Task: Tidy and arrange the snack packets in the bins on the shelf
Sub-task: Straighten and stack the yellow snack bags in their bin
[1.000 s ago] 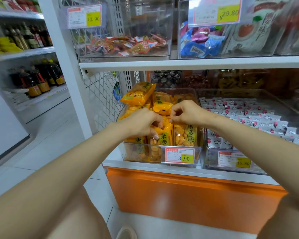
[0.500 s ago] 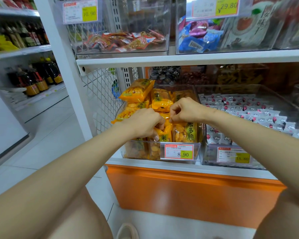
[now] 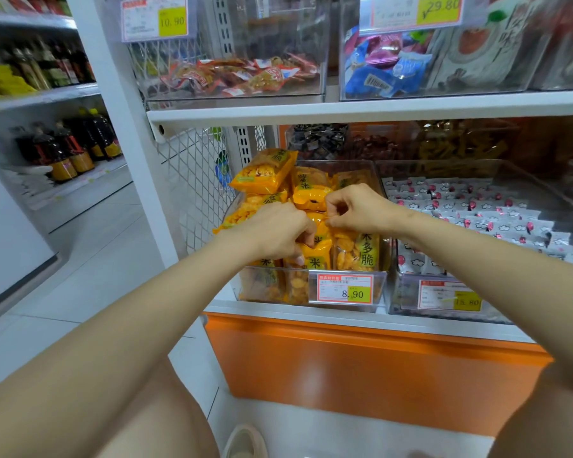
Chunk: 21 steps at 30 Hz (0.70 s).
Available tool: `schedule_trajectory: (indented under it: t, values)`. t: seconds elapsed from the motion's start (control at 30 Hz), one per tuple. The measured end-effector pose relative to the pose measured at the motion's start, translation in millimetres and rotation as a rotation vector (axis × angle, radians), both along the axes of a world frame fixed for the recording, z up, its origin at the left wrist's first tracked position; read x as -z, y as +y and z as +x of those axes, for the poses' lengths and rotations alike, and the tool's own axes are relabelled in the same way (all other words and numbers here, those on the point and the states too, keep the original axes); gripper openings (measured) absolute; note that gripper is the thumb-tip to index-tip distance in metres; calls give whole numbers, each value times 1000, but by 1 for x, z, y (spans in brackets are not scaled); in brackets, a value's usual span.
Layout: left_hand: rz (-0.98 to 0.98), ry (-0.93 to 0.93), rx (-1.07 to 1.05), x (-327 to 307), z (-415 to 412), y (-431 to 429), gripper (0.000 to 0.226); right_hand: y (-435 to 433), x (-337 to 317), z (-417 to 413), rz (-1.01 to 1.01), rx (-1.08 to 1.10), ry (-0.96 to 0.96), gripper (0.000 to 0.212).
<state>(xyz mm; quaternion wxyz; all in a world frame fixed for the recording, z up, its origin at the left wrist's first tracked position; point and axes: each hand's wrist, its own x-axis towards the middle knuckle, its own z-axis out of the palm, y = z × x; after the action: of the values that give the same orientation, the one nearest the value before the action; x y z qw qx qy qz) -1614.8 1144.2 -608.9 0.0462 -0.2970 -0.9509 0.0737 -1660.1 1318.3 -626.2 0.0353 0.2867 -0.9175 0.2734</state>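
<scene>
A clear plastic bin (image 3: 379,287) on the lower shelf holds several yellow snack packets (image 3: 262,175) with green labels, some upright at the front, others piled at the back left. My left hand (image 3: 278,233) grips the top of an upright yellow packet (image 3: 315,256) at the front middle. My right hand (image 3: 358,209) pinches the top edge of the neighbouring packet (image 3: 358,252) at the front right. Both hands sit close together above the bin's front row.
A second clear bin (image 3: 444,299) of white packets stands to the right. Upper shelf (image 3: 344,109) carries bins of red and blue snacks. Wire mesh panel (image 3: 192,180) and a white post are at left; bottles stand on a far-left shelf. Orange base panel below.
Both hands stay on the front packets with only small shifts; the top-left packets have slid slightly over the bin's left edge. The view has drifted a little.
</scene>
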Motion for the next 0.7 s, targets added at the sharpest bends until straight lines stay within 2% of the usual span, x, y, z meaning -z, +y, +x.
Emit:
schedule_trajectory:
  t: [0.13,0.27,0.4,0.5,0.6,0.7]
  values:
    - [-41,-11,-15,1,-1,7,32,1,0,0,22,-9,-38,22]
    - [-60,-19,6,1,-2,6,33,6,-9,3,150,10,45,14]
    - [-79,-17,19,4,-2,5,36,28,-35,11,317,120,108,46]
    - [-73,-70,34,3,-3,4,33,38,-37,15,431,120,96,50]
    - [24,-171,41,2,-5,0,31,39,-26,19,469,55,59,39]
    - [62,-179,45,4,-4,0,33,43,-27,21,448,-25,36,21]
